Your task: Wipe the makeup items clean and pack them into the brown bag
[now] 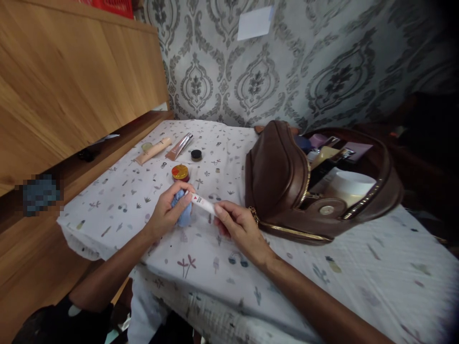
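Observation:
A small white tube (203, 204) with dark print and a red mark is held level between my two hands above the table. The fingers of my right hand (236, 224) are closed around its right end. My left hand (171, 208) grips a bunched blue cloth (184, 216), and its fingertips meet the tube's left end. Just beyond my left hand sits a round jar with a gold and red lid (180, 172). Close to my right wrist stands an open brown leather bag (276, 167) packed with cosmetics, among them a white-lidded jar (349, 184).
A small black-lidded jar (196, 155), a pinkish tube (179, 146) and a peach tube (154, 150) lie toward the back left of the cloth-covered table (222, 286). A wooden cabinet (79, 71) borders the left side. Patterned wallpaper (258, 81) covers the wall behind.

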The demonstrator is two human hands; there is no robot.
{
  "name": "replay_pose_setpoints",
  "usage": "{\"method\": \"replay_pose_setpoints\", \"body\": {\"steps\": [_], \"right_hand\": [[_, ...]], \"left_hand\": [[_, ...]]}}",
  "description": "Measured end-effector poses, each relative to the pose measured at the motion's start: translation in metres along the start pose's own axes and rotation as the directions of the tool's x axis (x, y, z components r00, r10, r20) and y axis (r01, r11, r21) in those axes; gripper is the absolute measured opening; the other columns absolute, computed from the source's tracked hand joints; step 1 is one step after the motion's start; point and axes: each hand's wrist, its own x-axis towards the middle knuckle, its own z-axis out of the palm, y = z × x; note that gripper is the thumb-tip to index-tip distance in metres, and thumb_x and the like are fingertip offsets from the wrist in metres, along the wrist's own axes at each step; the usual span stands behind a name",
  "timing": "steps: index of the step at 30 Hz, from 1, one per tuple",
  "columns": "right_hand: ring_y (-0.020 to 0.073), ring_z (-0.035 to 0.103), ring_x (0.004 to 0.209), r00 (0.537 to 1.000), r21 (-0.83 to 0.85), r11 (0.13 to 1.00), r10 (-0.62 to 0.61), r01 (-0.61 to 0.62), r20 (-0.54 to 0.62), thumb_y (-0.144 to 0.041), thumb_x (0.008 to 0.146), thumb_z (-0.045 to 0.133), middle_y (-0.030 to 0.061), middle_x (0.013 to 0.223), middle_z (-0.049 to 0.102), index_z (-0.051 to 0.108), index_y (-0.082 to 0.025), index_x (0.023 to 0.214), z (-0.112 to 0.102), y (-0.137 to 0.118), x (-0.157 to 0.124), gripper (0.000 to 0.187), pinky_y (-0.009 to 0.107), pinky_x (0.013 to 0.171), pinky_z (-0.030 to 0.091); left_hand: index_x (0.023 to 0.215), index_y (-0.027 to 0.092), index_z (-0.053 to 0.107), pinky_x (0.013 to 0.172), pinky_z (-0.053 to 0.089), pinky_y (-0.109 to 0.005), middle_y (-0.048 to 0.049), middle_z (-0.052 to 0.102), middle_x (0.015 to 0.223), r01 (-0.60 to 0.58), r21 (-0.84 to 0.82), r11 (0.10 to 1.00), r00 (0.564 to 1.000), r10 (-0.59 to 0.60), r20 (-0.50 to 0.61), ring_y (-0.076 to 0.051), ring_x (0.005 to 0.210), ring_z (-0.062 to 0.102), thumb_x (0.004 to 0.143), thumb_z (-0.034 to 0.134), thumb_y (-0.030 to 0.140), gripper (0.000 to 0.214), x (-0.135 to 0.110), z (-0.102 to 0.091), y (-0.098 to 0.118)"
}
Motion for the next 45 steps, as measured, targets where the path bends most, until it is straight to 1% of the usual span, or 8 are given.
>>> {"method": "replay_pose_setpoints", "body": {"steps": [6, 10, 13, 20, 30, 36, 41, 45], "right_hand": [[0.0119, 0.049, 0.051, 0.983, -0.025, 1.0, -0.01, 0.006, -0.181, -0.046, 0.083, 0.06, -0.0027, 0.058, 0.055, 0.065, -0.014, 0.104, 0.001, 0.005, 0.001, 0.038, 0.023, 0.049, 0.038], [0.0146, 0.056, 0.059, 0.975, -0.161, 0.984, -0.109, 0.078, -0.195, -0.034, 0.081, 0.061, 0.001, 0.068, 0.063, 0.07, -0.017, 0.099, 0.005, 0.01, -0.001, 0.026, 0.026, 0.057, 0.044], [0.0152, 0.058, 0.067, 0.959, -0.197, 0.964, -0.214, 0.177, -0.187, -0.026, 0.08, 0.062, 0.0031, 0.08, 0.068, 0.07, -0.019, 0.096, 0.007, 0.01, -0.003, 0.02, 0.027, 0.064, 0.047], [0.0135, 0.06, 0.063, 0.95, -0.079, 0.979, -0.2, 0.187, -0.24, -0.035, 0.086, 0.06, -0.0007, 0.069, 0.062, 0.064, -0.017, 0.101, 0.001, 0.002, -0.005, 0.024, 0.024, 0.062, 0.048], [0.0096, 0.054, 0.054, 0.964, 0.1, 0.983, -0.126, 0.153, -0.233, -0.044, 0.09, 0.056, -0.0036, 0.062, 0.055, 0.06, -0.017, 0.096, -0.003, -0.024, -0.014, 0.029, 0.02, 0.052, 0.043], [0.0118, 0.057, 0.064, 0.916, -0.156, 0.944, -0.321, 0.29, -0.239, -0.034, 0.089, 0.06, -0.0003, 0.072, 0.06, 0.065, -0.018, 0.095, -0.025, -0.059, -0.042, 0.018, 0.023, 0.059, 0.047], [0.0128, 0.058, 0.067, 0.849, -0.353, 0.879, -0.433, 0.321, -0.304, -0.025, 0.09, 0.06, 0.0018, 0.077, 0.063, 0.065, -0.019, 0.097, -0.065, -0.08, -0.076, 0.011, 0.024, 0.06, 0.05], [0.0132, 0.061, 0.064, 0.786, -0.403, 0.87, -0.452, 0.283, -0.423, -0.024, 0.09, 0.06, 0.0007, 0.076, 0.065, 0.064, -0.023, 0.1, -0.096, -0.084, -0.102, 0.011, 0.025, 0.058, 0.052]], "left_hand": [[0.111, 0.018, 0.054, 0.063, 0.045, -0.023, 0.0014, 0.057, 0.082, -0.088, 0.412, 0.907, 0.918, 0.235, -0.32, -0.011, 0.066, 0.053, 0.095, 0.051, 0.033, 0.022, 0.0, 0.001, -0.006], [0.118, 0.017, 0.052, 0.085, 0.049, -0.034, -0.0087, 0.065, 0.104, -0.462, 0.62, 0.634, 0.848, 0.521, 0.099, -0.021, 0.096, 0.061, 0.095, 0.05, 0.026, 0.025, -0.004, 0.01, -0.008], [0.125, 0.016, 0.051, 0.087, 0.05, -0.038, -0.0119, 0.067, 0.109, -0.558, 0.615, 0.558, 0.821, 0.478, 0.311, -0.024, 0.099, 0.063, 0.097, 0.044, 0.026, 0.03, -0.004, 0.015, -0.01], [0.125, 0.02, 0.051, 0.082, 0.053, -0.033, -0.0085, 0.069, 0.114, -0.212, 0.561, 0.801, 0.967, 0.087, 0.241, -0.023, 0.094, 0.068, 0.093, 0.049, 0.047, 0.042, 0.001, 0.005, -0.02], [0.097, 0.022, 0.061, 0.052, 0.043, -0.022, 0.0042, 0.055, 0.059, 0.176, 0.158, 0.972, 0.981, -0.187, 0.055, -0.013, 0.054, 0.052, 0.088, 0.051, 0.058, 0.038, -0.007, 0.017, 0.03], [0.105, 0.021, 0.058, 0.04, 0.04, -0.02, 0.0053, 0.052, 0.058, 0.367, -0.105, 0.924, 0.929, -0.371, -0.018, -0.011, 0.044, 0.048, 0.084, 0.056, 0.063, 0.047, -0.001, 0.031, 0.06], [0.108, 0.022, 0.062, 0.06, 0.056, -0.024, -0.0037, 0.068, 0.086, -0.08, 0.168, 0.982, 0.997, 0.08, 0.005, -0.017, 0.073, 0.068, 0.094, 0.051, 0.042, 0.027, 0.017, 0.044, 0.064], [0.128, 0.029, 0.059, 0.066, 0.055, -0.022, -0.0066, 0.063, 0.104, -0.636, 0.476, 0.607, 0.765, 0.573, 0.292, -0.016, 0.088, 0.066, 0.094, 0.042, 0.013, 0.041, 0.037, 0.06, 0.073]]}}
